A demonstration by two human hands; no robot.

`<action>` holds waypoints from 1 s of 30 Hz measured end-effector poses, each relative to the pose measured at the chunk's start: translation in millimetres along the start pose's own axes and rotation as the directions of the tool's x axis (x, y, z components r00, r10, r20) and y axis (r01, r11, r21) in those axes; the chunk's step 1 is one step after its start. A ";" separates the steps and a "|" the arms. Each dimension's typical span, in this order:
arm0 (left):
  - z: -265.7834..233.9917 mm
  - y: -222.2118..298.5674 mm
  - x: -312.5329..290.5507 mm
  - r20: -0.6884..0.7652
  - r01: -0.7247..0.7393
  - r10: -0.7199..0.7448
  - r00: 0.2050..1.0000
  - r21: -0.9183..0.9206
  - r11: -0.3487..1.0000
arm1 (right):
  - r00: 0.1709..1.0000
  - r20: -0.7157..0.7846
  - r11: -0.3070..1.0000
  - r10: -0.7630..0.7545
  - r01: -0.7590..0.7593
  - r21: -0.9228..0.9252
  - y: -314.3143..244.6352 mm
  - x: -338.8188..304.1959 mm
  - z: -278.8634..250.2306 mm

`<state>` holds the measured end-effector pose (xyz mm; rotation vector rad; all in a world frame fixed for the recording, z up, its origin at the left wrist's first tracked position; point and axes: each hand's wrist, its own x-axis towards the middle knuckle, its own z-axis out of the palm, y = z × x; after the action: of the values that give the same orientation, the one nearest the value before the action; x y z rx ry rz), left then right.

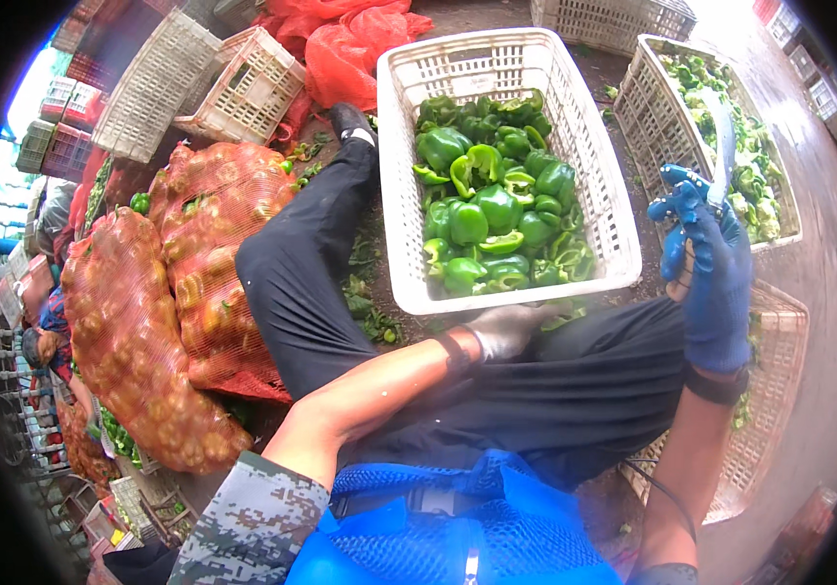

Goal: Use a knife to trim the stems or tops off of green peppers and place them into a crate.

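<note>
My right hand point(716, 263), in a blue glove, is raised to the right of a white plastic crate. It is closed round a knife point(723, 141) whose pale blade points up and away; a bit of light handle shows below the fingers. Small pale bits stick to the glove's fingertips. Low in front of the crate, my left hand point(511, 331) wears a whitish glove. Its fingers close on a green pepper piece point(565, 314), partly hidden by the hand and blurred. Whole and cut green bell peppers point(498, 210) lie in the white crate point(509, 300).
Red mesh sacks point(136, 341) of round, tan produce lean at my left. Another crate point(653, 127) at the far right holds green trimmings, with a further crate point(779, 370) nearer me. Stacked crates point(155, 88) and red netting point(350, 49) stand beyond. Scraps point(370, 312) litter the floor between my legs.
</note>
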<state>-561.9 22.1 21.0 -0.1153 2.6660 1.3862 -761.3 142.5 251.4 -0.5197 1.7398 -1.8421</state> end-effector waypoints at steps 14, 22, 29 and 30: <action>25.2 -3.1 25.0 0.137 0.283 -0.275 0.952 -0.038 0.959 | 0.989 -0.143 0.997 0.049 -0.057 -0.051 -3.6 -7.2 -7.1; -1.2 45.1 -11.9 -0.067 -0.083 0.089 0.994 0.088 0.993 | 0.967 -0.249 0.995 -0.044 0.020 -0.099 -6.8 -51.2 -55.0; -71.7 130.4 -39.6 -0.296 -0.151 0.170 0.940 0.084 0.985 | 0.929 -0.341 0.986 -0.142 0.164 0.034 -3.5 -76.9 -101.8; -85.7 130.7 -33.3 -0.336 -0.096 0.153 0.929 0.180 0.979 | 0.925 -0.361 0.983 -0.115 0.158 0.092 -2.5 -80.2 -106.7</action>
<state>-553.1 27.2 180.5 -0.1947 3.1177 1.2790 -765.5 275.9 251.6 -0.2776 1.8409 -2.2366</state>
